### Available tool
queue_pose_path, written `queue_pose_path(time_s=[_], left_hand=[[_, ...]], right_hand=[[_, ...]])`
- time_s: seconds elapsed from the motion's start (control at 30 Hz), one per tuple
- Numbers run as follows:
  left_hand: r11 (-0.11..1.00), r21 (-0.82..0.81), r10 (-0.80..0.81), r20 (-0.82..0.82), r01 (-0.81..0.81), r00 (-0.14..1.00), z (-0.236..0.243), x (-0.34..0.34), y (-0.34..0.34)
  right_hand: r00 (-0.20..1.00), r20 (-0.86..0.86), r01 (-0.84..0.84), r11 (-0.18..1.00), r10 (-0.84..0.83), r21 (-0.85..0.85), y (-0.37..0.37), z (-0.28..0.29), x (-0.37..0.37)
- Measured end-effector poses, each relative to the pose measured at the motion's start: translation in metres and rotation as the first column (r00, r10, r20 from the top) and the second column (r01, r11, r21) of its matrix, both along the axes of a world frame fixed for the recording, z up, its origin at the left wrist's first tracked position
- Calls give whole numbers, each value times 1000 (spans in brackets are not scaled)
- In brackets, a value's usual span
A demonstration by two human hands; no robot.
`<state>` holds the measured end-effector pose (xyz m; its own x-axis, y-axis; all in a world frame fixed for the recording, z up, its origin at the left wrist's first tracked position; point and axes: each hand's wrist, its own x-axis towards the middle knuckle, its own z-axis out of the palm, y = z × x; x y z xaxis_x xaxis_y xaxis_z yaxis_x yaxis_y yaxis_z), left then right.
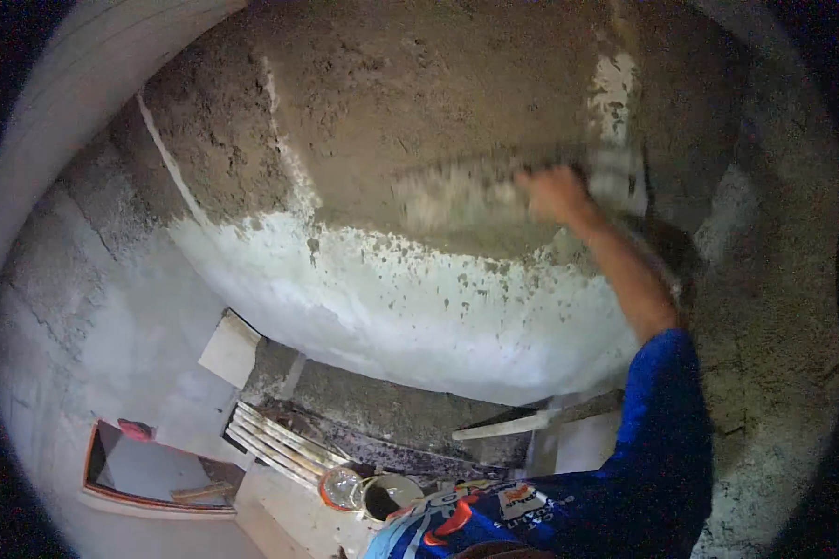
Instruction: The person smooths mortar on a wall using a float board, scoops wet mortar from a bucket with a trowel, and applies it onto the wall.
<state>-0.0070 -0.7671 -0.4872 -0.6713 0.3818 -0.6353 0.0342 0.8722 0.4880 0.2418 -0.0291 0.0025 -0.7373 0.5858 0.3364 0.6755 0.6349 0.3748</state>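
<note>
From where I sit at the remote end, the step looks like spreading and levelling mortar with a long flat plastering blade at the centre of the frame. To do it well, I would want the face laid nearly flat, one edge tipped slightly off the wall, with even pressure along its whole length so that neither end digs in. The pale vertical strip at upper right could, I judge, serve as a depth guide, so I would keep the blade level with it. The ragged lower margin, where mortar thins to spatters over the whitish band across the middle, probably needs the lightest touch, or lumps may drag.

As for the grip, the right hand sits right of centre and appears closed around the blade's upper part; blur hides how the fingers wrap. Most of the blade I can make out reaches left from the knuckles, against the mortar just above the whitish band. Whether it also runs on to the right behind the hand, I cannot tell. The left hand is out of my view, so its grip is unknown to me.
</note>
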Motion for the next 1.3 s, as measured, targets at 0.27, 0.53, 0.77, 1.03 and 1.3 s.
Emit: queue_pose_path(time_s=[0.27,0.53,0.77,1.03,1.3], left_hand=[[983,64,151,238,-171,959,33,27,-38],[949,313,36,45,-49,998,92,-11,2],[936,147,-317,-46,321,947,41,-25,-5],[925,262,-246,-136,274,960,-51,-24,-66],[650,455,-482,-373,609,793,158,29,137]], right_hand=[[951,-128,33,502,-282,-864,-104,-320,36],[758,-351,-272,222,-550,-936,-194,-303,48],[108,-952,-399,865,-286,-305,-124,-263,78],[17,-879,-335,825,-477,-455,-88,-190,84],[81,-902,-180,883,-425,-433,-143,-206,60]])
